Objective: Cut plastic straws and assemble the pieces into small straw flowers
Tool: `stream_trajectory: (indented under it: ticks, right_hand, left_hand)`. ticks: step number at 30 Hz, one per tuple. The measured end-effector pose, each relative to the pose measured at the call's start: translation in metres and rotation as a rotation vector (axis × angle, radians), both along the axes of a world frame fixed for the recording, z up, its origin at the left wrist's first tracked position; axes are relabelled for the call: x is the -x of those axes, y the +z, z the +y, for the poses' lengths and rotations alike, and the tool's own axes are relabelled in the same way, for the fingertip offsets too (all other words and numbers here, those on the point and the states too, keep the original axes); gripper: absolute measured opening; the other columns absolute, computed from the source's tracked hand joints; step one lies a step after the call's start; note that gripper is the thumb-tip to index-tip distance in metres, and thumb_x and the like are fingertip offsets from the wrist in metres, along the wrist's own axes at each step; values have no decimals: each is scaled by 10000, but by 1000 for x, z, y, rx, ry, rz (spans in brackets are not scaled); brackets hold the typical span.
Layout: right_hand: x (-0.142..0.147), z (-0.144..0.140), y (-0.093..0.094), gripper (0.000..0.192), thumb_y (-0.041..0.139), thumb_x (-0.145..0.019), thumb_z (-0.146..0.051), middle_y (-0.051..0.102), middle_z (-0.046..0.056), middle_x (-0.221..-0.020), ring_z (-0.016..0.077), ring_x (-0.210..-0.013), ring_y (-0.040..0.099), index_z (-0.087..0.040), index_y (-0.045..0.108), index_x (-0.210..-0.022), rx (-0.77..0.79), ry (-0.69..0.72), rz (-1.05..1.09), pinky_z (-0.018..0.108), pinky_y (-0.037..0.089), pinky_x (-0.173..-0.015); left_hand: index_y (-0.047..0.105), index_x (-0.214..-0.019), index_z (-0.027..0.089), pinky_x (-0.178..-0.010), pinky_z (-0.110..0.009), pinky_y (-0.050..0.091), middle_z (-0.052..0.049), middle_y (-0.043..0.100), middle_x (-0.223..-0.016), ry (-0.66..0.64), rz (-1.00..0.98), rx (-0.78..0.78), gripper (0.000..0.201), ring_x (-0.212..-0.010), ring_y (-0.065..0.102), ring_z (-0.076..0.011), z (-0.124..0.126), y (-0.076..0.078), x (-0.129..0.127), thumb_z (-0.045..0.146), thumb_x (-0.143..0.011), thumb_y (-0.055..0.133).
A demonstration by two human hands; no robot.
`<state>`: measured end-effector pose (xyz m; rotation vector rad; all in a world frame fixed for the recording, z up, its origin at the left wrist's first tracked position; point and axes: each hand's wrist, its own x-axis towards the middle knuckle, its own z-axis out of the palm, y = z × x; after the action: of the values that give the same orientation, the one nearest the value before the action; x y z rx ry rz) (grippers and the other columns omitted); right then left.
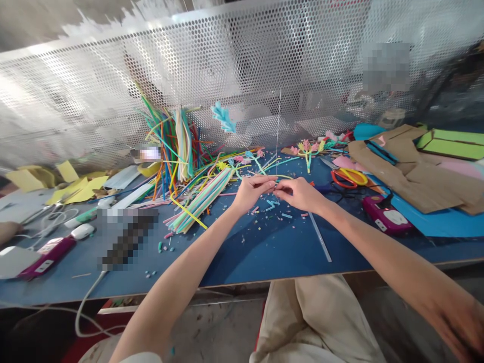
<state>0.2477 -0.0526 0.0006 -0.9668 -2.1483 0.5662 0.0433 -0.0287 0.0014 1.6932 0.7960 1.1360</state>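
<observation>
My left hand [255, 192] and my right hand [298, 194] meet over the middle of the blue table, fingers pinched together. A pale green pipe cleaner [284, 176] shows at the fingertips, most of it covered by them. Behind my hands a thin white wire [279, 126] rises upright; its lower end is hidden. Short cut pieces of blue pipe cleaner [270, 205] lie just below my fingers. To the left rests a bundle of pastel pipe cleaners [204, 199]. Beyond my hands, pipe-cleaner flower sprigs [308, 151] lie on the table.
Scissors with red and yellow handles [351, 177] lie right, near brown paper [427, 171] and a purple power strip [385, 214]. A translucent stick [319, 237] lies below my right hand. Upright pipe cleaners [183, 143] stand before the perforated metal screen [257, 60]. Another power strip [49, 257] is left.
</observation>
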Motion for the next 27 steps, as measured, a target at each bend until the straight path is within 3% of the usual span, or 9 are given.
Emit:
stream_trajectory:
  ticks: [6,11,20,24,27]
  right_hand:
    - [5,-3,0,183,569,-934,-315,701,12,-740,129,-617,590,-184,688,-888,46,59,-39,288,402,-625]
    - [9,-2,-4,177,578,-930,-293,641,-7,-656,104,-530,494,-184,678,-833,46,51,-120,286,346,-567]
    - [6,4,-12,176,615,-910,-315,671,-7,-679,102,-542,503,-192,731,-860,39,62,-126,280,361,-570]
    - [3,1,-8,210,626,-905,-357,698,6,-689,122,-566,569,-192,739,-843,32,75,-145,285,415,-594]
    - [-1,-2,2,239,659,-879,-408,753,34,-826,169,-710,672,-199,753,-947,-19,65,-32,312,506,-705]
  left_hand:
    - [756,-1152,214,-852,-325,599,-74,761,-1023,39,99,-107,333,-881,713,-171,-1,2,0,410,-897,671]
    - [765,-1105,187,-922,-381,603,-84,765,-1085,28,-19,-30,334,-976,730,-206,-7,3,-6,400,-852,724]
    - [767,-1052,149,-853,-367,636,-87,780,-940,16,-43,56,346,-872,751,-195,-5,3,-1,377,-794,783]
    - [771,-1004,138,-803,-339,642,-80,777,-876,-21,-45,35,313,-807,747,-179,-5,4,1,367,-791,790]
    - [769,-989,137,-756,-327,646,-76,773,-871,-31,-53,42,320,-761,740,-170,-5,2,1,375,-778,799]
